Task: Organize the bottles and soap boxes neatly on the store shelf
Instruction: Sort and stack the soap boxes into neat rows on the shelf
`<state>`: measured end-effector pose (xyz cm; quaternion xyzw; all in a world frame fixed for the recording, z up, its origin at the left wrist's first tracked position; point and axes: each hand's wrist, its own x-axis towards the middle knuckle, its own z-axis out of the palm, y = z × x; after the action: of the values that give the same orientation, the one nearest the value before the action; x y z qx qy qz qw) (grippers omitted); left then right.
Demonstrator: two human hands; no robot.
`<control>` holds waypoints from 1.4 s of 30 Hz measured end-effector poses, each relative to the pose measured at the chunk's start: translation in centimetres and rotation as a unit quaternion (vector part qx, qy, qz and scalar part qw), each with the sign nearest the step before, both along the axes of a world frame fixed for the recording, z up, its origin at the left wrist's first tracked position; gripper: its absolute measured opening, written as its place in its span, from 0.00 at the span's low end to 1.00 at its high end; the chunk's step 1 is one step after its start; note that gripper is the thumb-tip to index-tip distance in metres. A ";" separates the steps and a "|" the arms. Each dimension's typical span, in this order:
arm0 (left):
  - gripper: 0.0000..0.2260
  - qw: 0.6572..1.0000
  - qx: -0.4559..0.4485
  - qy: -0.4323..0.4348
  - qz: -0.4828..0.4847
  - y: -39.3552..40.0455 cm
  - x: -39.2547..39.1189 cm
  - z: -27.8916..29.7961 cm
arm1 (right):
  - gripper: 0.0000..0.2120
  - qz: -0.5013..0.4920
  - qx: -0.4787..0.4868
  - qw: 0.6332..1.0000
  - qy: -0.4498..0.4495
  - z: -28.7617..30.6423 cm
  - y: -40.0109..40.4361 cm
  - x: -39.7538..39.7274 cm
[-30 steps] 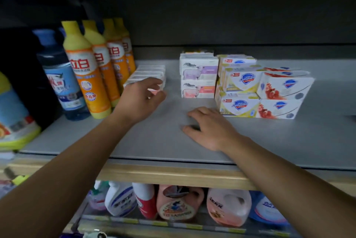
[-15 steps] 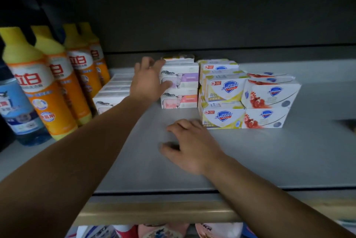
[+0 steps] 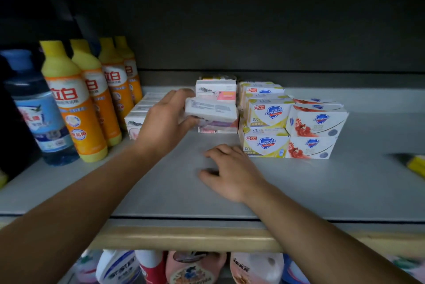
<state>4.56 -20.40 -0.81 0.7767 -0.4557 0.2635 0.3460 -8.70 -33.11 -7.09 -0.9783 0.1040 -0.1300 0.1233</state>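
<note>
Soap box [image 3: 211, 109] sits tilted, clamped in the left hand [image 3: 165, 122] fingers, seemingly lifted off its stack (blurred). Right hand [image 3: 230, 171] rests spread, empty, on the shelf [image 3: 322, 187]; next, set it square.

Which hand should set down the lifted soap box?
Left. The left hand already grips the tilted soap box beside the stack; the right hand lies flat on the shelf, empty.

Orange bottles [image 3: 69, 99]: four. Blue bottle [image 3: 39, 111]: one. Hands [image 3: 165, 127]: two.

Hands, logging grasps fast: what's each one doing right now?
Left hand: closed on a white soap box, tilted, lifted off its stack.
Right hand: open, empty, flat on the shelf.
</note>
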 end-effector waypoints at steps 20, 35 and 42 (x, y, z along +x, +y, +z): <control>0.13 0.757 -0.302 0.571 -0.099 6.6 -1.5 -3.8 | 0.42 0.108 0.175 0.963 -0.175 3.1 1.9 3.7; 0.35 0.856 -0.161 0.487 -0.063 6.7 -1.1 -4.3 | 0.37 -0.029 0.457 0.880 -0.126 2.4 0.6 3.4; 0.33 0.871 -0.136 0.470 -0.047 6.5 -1.5 -4.2 | 0.41 -0.046 0.473 0.876 -0.088 2.7 0.4 3.4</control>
<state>3.08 -13.87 -4.96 0.7317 -0.2350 -0.0898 0.6335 -5.27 -32.75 -4.42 -0.7821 0.1868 -0.1567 0.5735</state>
